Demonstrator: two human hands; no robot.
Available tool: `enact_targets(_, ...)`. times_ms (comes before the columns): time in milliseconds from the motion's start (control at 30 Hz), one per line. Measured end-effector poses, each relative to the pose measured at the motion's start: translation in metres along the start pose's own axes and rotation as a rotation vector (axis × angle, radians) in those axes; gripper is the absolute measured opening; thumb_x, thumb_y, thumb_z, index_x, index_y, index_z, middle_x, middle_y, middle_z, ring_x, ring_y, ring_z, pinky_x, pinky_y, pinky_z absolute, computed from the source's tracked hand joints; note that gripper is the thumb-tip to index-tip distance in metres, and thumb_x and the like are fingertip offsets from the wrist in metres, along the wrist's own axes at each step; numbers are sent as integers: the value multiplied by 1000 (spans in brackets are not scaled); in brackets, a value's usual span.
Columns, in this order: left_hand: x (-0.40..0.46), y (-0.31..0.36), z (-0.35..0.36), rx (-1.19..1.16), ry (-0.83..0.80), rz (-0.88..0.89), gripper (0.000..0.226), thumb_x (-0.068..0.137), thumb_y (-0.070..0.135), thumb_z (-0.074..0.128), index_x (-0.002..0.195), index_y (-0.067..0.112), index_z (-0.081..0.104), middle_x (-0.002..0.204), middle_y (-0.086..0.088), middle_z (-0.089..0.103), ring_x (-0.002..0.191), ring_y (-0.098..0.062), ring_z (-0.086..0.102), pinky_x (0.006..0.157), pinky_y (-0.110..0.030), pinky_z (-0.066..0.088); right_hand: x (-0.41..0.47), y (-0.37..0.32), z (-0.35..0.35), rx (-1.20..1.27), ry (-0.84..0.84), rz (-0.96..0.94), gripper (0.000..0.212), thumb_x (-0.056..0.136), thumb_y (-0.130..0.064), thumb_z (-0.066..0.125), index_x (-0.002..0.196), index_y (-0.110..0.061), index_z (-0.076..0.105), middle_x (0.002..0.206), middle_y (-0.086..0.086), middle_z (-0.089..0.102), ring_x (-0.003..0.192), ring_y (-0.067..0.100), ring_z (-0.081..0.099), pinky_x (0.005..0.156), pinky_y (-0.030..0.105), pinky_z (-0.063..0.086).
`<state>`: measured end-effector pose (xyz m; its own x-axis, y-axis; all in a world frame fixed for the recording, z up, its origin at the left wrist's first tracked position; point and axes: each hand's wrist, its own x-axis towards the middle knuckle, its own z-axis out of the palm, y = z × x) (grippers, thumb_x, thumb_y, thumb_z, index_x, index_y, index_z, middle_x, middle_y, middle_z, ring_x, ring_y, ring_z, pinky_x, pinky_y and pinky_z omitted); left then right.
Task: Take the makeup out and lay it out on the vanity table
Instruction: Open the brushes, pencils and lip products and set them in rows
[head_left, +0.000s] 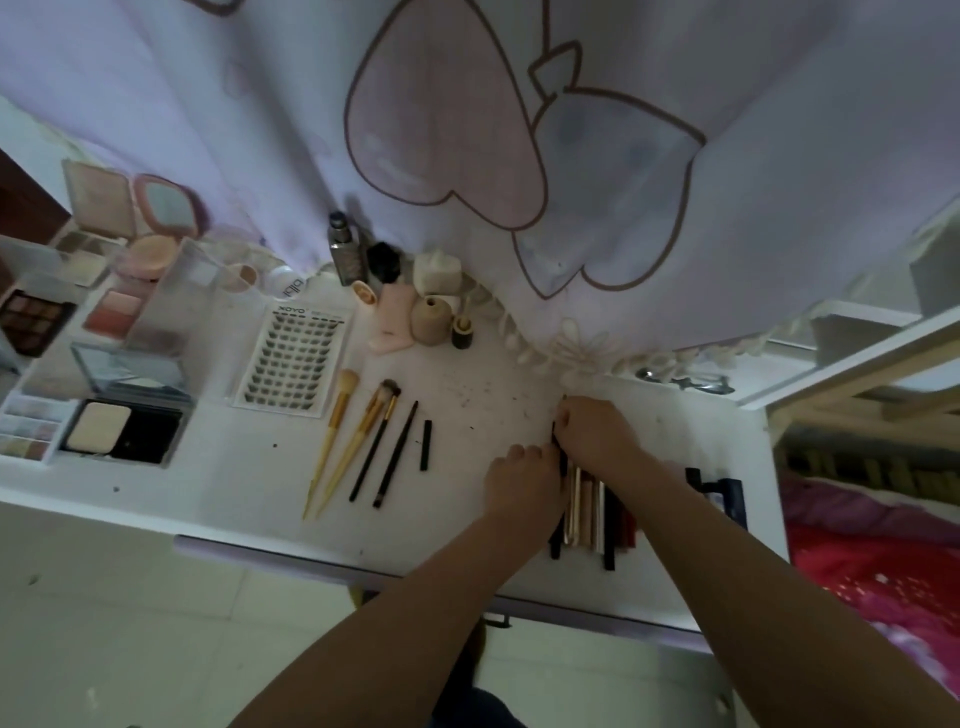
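On the white vanity table lies a row of slim makeup pens and tubes, black, gold and red, side by side near the front right. My right hand curls its fingers round the far end of a thin black pen in that row. Against the row's left side rests my left hand, fingers bent down on the table. To the left lie several brushes and a short black stick. A lash tray and open powder compacts lie further left.
Bottles, a sponge and small jars stand at the back under a hanging pale curtain. Palettes and a pink mirror crowd the left end. A metal lash curler lies at the back right. A dark item sits by the right edge.
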<state>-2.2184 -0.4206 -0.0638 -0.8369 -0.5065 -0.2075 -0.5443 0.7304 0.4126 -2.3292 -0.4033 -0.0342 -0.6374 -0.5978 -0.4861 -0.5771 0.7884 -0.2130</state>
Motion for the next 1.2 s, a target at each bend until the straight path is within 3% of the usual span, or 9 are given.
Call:
enact_targets(200, 2, -5, 9, 83, 9, -64, 22, 99, 27, 36, 105, 12, 51, 107, -6, 60, 100, -22, 53, 72, -29, 31, -1, -1, 7, -21, 21, -26, 21, 94, -18, 42, 95, -7, 59, 94, 9, 62, 86, 24, 58, 67, 27, 39)
enact_targets(300, 2, -9, 5, 96, -6, -87, 25, 99, 30, 37, 107, 12, 52, 109, -6, 59, 100, -22, 54, 76, -30, 36, 0, -6, 8, -46, 1, -42, 23, 95, -19, 43, 95, -4, 60, 101, 12, 63, 92, 26, 60, 67, 27, 39)
enact_targets(433, 1, -15, -2, 82, -21, -107, 26, 97, 30, 39, 101, 11, 56, 104, -7, 62, 94, -22, 58, 68, -28, 32, 5, -11, 11, 10, -13, -58, 32, 94, -30, 47, 91, -1, 61, 95, 14, 62, 93, 29, 60, 68, 27, 39)
enact_targets(567, -13, -34, -30, 67, 11, -15, 19, 94, 24, 40, 98, 9, 52, 97, -8, 61, 86, -22, 56, 49, -25, 24, 1, -13, -3, 356, -139, -10, 42, 94, -31, 53, 57, -12, 45, 59, 3, 47, 54, 12, 46, 47, 20, 35)
enact_targets(667, -24, -52, -59, 144, 84, 74, 19, 97, 27, 37, 101, 12, 48, 92, -6, 62, 79, -23, 57, 55, -29, 33, -17, -20, -27, 671, -309, 33, 32, 93, -22, 57, 65, -6, 58, 59, 5, 57, 41, 8, 45, 37, 15, 34)
enact_targets(767, -29, -63, -85, 249, 122, 148, 26, 100, 32, 31, 107, 15, 49, 92, -5, 62, 79, -24, 58, 59, -30, 33, -33, -28, -44, 816, -414, -5, 24, 94, -18, 56, 75, -5, 59, 66, 6, 60, 45, 7, 47, 39, 15, 36)
enact_targets(867, -32, -75, -102, 284, 121, 285, 30, 101, 33, 31, 106, 17, 56, 89, -3, 63, 81, -24, 58, 64, -30, 30, -46, -30, -57, 699, -484, -149, 23, 95, -21, 55, 84, -3, 65, 63, 2, 60, 46, 7, 45, 42, 15, 36)
enact_targets(1033, -40, -96, -109, 393, 299, 565, 29, 90, 30, 37, 76, 19, 60, 59, 4, 58, 53, -17, 52, 52, -27, 43, -66, -32, -65, 409, -448, -491, 24, 98, -22, 48, 97, -12, 70, 62, -5, 61, 44, 0, 48, 48, 14, 40)
enact_targets(1200, -38, -98, -122, 373, 292, 604, 28, 92, 30, 39, 81, 18, 61, 59, 3, 58, 53, -18, 52, 53, -26, 42, -66, -31, -61, 425, -381, -536, 24, 98, -20, 48, 94, -16, 71, 61, -5, 60, 46, 1, 48, 50, 13, 41)
